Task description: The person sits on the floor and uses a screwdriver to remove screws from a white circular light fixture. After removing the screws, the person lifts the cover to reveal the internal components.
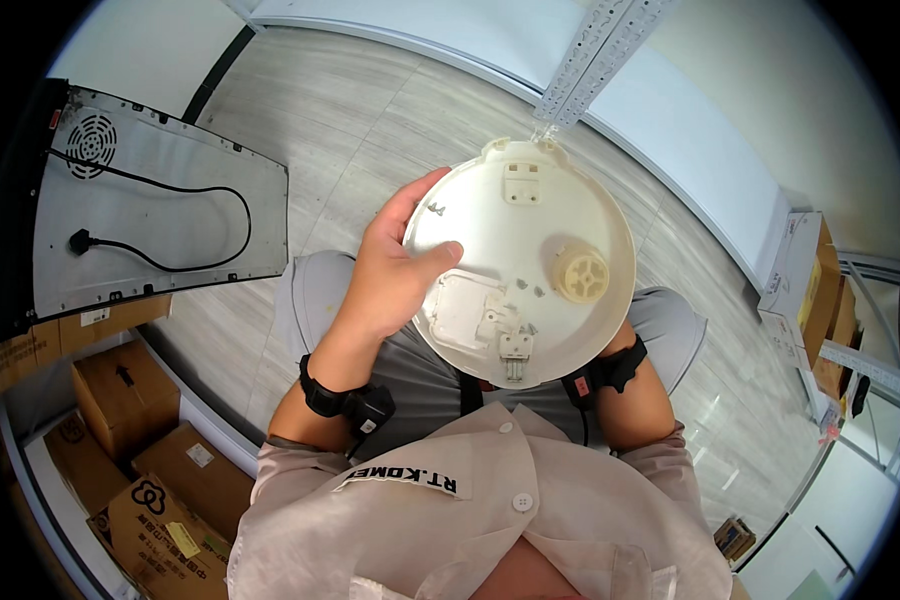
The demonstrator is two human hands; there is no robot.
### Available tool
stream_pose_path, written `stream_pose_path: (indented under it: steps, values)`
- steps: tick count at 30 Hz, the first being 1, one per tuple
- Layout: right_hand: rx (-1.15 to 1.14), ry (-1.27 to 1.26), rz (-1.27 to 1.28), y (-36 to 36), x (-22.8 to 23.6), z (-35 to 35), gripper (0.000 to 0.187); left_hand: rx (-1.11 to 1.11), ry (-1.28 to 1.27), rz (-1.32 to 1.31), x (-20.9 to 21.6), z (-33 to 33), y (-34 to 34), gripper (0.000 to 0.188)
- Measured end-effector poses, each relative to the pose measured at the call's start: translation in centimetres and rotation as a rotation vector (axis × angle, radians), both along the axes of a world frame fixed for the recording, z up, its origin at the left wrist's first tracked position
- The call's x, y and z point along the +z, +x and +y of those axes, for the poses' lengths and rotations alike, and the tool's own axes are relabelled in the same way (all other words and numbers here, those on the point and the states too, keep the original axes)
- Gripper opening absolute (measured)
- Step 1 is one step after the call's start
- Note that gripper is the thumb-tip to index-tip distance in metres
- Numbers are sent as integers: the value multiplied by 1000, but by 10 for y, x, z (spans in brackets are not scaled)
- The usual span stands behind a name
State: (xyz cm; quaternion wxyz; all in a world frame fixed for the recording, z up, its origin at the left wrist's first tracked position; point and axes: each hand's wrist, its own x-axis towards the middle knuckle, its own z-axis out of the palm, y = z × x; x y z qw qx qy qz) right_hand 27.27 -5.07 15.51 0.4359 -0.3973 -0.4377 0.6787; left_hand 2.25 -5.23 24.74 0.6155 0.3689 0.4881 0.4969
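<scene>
A round white plastic lid (530, 250) sits in the middle of the frame, held up over the person's lap. Its inner side faces up. On it are a small ribbed cream knob (581, 273), a flat square plate (464, 308) and little clips at the top and bottom edges.

The left hand (395, 272) has a firm grip on the lid's left edge, with the thumb pressed on top and the fingers curled round the rim. The right hand is hidden under the lid, so its grip cannot be told. Only the right wrist shows, with a black band (625, 365) on it. The left wrist has a black band (322, 392) too.

At the lower left, brown cardboard boxes (155, 480) stand close together on the floor; all are shut. More boxes (820, 300) are stacked at the right edge.

The floor (370, 120) is pale grey wood planks. At the upper left lies a big flat grey panel (150, 225) with a round vent and a black cord (170, 235) with a plug resting on it. A white metal strip with holes (595, 55) runs down from the top to the lid.

The person's legs are mostly hidden under the lid and shirt.
</scene>
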Motion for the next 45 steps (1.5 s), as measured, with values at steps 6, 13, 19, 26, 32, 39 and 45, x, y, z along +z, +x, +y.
stream_pose_path:
  steps: [6, 13, 19, 26, 32, 39, 45]
  values:
    - [-14, 58, -73, 7, 2, -6, 51, 0, -24, -71, -2, 0, -3, 72]
    - [-20, -105, 65, 21, 10, 2, 53, -23, -68, -57, 0, -1, 0, 71]
    - [133, -605, 722, 14, 37, 31, 76, -42, -122, -25, 4, -11, -3, 71]
    - [305, -393, 397, 16, 61, 33, 85, -65, -183, -1, -8, -36, -6, 72]
    - [410, -345, 189, 10, 70, 31, 86, -45, -185, -10, -10, -60, -6, 70]
    - [438, -463, 193, -5, 79, 20, 82, -183, -241, 15, 1, -69, -32, 51]
    - [415, -506, 182, -10, 86, 9, 79, -277, -252, 77, 11, -62, -37, 44]
